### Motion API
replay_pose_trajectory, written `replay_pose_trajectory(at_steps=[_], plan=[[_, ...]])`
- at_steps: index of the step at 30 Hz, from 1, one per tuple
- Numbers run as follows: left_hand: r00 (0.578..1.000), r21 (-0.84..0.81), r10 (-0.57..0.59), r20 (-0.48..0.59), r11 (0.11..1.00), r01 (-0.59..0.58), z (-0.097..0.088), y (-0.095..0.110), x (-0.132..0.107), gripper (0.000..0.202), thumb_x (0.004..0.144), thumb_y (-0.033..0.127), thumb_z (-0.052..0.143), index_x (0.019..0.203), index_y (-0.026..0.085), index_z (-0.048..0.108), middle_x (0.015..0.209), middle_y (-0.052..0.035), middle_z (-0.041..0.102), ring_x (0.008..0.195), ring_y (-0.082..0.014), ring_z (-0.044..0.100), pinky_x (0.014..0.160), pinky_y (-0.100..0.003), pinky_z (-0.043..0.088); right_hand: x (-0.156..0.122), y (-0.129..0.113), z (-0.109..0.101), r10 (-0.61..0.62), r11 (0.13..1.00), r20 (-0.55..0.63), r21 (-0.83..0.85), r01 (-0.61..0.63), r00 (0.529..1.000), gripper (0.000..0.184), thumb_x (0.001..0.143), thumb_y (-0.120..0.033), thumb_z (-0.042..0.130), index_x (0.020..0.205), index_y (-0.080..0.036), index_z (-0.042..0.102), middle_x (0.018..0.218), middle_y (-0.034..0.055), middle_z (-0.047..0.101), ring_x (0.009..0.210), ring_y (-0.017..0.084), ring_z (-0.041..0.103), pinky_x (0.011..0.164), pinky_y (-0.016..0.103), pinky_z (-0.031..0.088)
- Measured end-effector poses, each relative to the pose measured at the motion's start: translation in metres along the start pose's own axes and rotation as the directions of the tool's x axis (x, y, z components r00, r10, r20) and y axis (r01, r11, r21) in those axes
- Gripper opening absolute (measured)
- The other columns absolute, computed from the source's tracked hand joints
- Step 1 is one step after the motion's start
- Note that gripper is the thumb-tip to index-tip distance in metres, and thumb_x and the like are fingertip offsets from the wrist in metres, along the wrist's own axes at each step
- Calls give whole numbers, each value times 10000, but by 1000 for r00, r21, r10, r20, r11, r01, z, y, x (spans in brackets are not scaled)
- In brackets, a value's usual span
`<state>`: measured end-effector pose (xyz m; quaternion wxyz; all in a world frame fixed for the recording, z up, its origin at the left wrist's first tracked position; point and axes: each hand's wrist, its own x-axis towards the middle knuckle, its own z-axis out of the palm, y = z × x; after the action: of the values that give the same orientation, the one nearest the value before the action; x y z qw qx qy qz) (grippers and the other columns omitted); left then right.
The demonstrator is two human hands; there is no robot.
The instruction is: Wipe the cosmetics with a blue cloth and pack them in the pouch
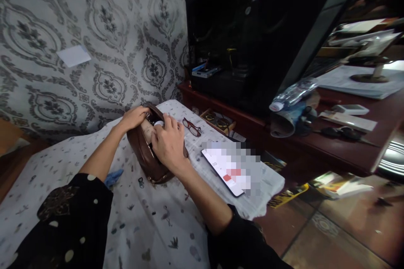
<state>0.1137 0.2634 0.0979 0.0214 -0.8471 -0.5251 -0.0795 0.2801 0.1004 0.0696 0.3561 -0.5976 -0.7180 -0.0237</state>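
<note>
A brown leather bag [145,155] lies on a white patterned cloth [148,222] in front of me. My left hand [134,118] grips the bag's far edge and holds its mouth apart. My right hand [168,143] rests on the bag's near side, fingers curled at the opening, next to a small white round thing [158,123] that sits in the mouth. What else is inside the bag is hidden.
Red-framed glasses [191,127] lie just right of the bag. A phone [224,171] rests on the cloth's right edge. A dark wooden shelf [315,143] carries a black screen [252,29], a plastic bottle [292,96], papers and remotes. A blue scrap [113,176] lies beside my left forearm.
</note>
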Motion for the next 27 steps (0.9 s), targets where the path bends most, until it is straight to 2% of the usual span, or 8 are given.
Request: replay_pose_trajectory(at_steps=[4, 8, 13, 17, 21, 27], plan=[[1000, -2, 9, -25, 1000, -9, 0, 0, -3, 389, 879, 237, 391, 1070, 260, 730, 1114, -60, 736, 1057, -281, 655, 939, -386, 503, 0, 1, 2, -14, 1000, -16, -1, 14, 1000, 279, 985, -270, 502, 1068, -163, 746, 1489, 182, 531, 1296, 330, 492, 1011, 493, 416], [996, -60, 70, -55, 996, -73, -4, 2, -10, 455, 876, 214, 357, 1162, 227, 710, 1191, -53, 739, 1111, -259, 656, 991, -371, 494, 0, 1, 1, -9, 1000, -9, 2, 9, 1000, 298, 995, -283, 486, 1068, -161, 748, 1491, 180, 529, 1296, 331, 491, 1016, 495, 413], [954, -237, 272, -125, 926, -295, -9, 10, -22, 427, 895, 293, 435, 1201, 197, 717, 1244, -69, 726, 1157, -257, 641, 1053, -370, 471, 0, 1, 0, -5, 1000, 8, 9, 5, 1000, 310, 998, -273, 477, 1114, -161, 742, 1505, 179, 517, 1310, 335, 483, 1030, 497, 408], [907, -173, 421, -27, 892, -419, -11, 20, -26, 397, 917, 337, 493, 1225, 233, 721, 1311, -79, 686, 1228, -282, 586, 1106, -430, 416, 0, 1, -1, -1, 1000, 13, 21, 1, 1000, 322, 1003, -278, 474, 1125, -157, 746, 1516, 183, 510, 1323, 336, 475, 1037, 497, 401], [897, -100, 439, 51, 896, -433, -13, 24, -25, 394, 894, 259, 494, 1221, 251, 713, 1341, -64, 667, 1244, -282, 557, 1122, -448, 387, 0, 0, 0, -1, 999, 14, 38, 0, 1000, 311, 998, -275, 485, 1120, -162, 749, 1515, 179, 515, 1320, 329, 480, 1041, 492, 399], [918, -109, 396, 37, 914, -390, -10, 26, -22, 381, 863, 251, 494, 1167, 221, 721, 1268, -87, 693, 1206, -297, 579, 1102, -471, 402, 0, 2, 5, -8, 999, -11, 36, 9, 1000, 316, 1007, -294, 470, 1095, -184, 752, 1499, 167, 527, 1314, 324, 480, 1029, 488, 398]])
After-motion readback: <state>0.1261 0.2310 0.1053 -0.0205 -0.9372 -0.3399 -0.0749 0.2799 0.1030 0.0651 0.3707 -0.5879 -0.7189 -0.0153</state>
